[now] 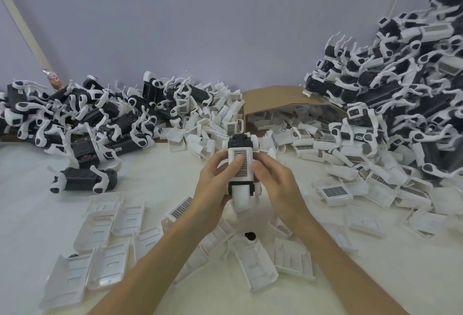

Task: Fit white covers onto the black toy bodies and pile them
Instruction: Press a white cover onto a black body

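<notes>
Held above the tabletop [155, 189], a black toy body [241, 142] takes its white cover [240, 164] as the left hand [215, 184] and right hand [273, 182] each keep a curled grip on it, where even thumb pressure along both edges should seat it squarely.

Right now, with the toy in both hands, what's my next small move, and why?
Probably press the white cover down onto the black toy body: left hand and right hand grip it, the left thumb lies on its grid, and I can't tell whether it's seated.
</notes>
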`<state>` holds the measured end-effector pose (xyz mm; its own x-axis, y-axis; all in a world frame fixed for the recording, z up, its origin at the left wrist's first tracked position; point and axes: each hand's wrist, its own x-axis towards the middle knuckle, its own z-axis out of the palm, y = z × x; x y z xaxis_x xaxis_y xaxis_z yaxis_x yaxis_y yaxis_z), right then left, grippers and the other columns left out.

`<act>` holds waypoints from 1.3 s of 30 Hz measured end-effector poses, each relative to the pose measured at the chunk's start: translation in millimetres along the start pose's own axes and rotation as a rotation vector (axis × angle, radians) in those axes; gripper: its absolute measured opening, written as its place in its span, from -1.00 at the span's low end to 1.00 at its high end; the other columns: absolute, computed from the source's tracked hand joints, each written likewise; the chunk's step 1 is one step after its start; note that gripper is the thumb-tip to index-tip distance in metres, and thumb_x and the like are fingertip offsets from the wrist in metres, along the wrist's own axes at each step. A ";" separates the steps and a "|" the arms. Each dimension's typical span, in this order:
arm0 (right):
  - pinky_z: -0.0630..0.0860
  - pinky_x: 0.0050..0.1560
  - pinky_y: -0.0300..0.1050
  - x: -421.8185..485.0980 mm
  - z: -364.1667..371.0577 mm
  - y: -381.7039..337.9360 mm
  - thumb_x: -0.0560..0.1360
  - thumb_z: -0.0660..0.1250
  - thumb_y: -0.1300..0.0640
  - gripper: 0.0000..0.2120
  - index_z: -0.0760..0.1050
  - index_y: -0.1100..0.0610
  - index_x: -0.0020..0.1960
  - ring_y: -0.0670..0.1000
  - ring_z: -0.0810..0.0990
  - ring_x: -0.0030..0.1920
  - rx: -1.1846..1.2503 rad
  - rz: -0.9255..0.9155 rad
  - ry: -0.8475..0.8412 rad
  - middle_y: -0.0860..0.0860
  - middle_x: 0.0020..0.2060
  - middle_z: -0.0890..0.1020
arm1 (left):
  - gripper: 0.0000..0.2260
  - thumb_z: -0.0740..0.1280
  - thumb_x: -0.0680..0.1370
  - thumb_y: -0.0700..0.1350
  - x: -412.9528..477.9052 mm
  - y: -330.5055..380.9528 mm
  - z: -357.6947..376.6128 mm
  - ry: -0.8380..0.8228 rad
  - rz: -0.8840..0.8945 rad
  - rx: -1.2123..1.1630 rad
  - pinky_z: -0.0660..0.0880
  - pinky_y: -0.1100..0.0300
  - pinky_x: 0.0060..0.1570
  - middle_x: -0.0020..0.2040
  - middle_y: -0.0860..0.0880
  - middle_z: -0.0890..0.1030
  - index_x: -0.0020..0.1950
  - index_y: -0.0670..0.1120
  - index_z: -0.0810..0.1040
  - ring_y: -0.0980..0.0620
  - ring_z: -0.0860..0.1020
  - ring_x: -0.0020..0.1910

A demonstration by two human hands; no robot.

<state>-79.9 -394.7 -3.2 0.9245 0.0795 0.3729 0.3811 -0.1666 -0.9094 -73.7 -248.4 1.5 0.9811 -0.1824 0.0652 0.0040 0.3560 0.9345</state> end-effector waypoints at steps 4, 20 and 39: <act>0.50 -0.01 -0.18 4.6 -10.6 1.2 0.52 0.29 -0.06 -0.76 0.59 0.04 0.08 -0.08 0.65 -0.07 0.012 -0.015 0.241 -0.11 -0.08 0.68 | -0.70 0.43 0.49 0.05 0.8 3.0 -2.6 -0.020 -0.014 -0.044 0.67 0.01 -0.13 -0.04 -0.10 0.70 0.15 -0.06 0.68 -0.16 0.70 -0.08; 0.46 0.22 0.17 9.3 -30.1 -5.0 0.38 0.33 0.07 -0.64 0.58 -0.04 0.17 0.08 0.62 -0.07 -0.102 0.010 0.068 0.01 -0.14 0.66 | -0.64 0.40 0.48 0.15 1.1 9.5 -7.4 0.007 -0.006 0.178 0.60 0.03 -0.46 -0.04 -0.19 0.71 0.04 -0.13 0.70 -0.27 0.68 -0.30; 0.51 -0.18 -0.24 10.1 -32.5 0.6 0.39 0.44 0.03 -0.61 0.54 -0.07 0.22 -0.15 0.55 -0.15 0.043 0.044 -0.014 -0.11 -0.16 0.61 | -0.60 0.43 0.41 0.02 10.4 15.9 -19.2 0.138 0.031 -0.123 0.61 0.20 -0.33 -0.03 -0.15 0.72 0.17 -0.16 0.61 -0.12 0.70 -0.25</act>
<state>-70.0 -425.9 5.9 0.9399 0.0868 0.3301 0.3392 -0.1282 -0.9319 -59.8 -227.0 10.4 0.9983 -0.0457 0.0366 -0.0108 0.4707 0.8822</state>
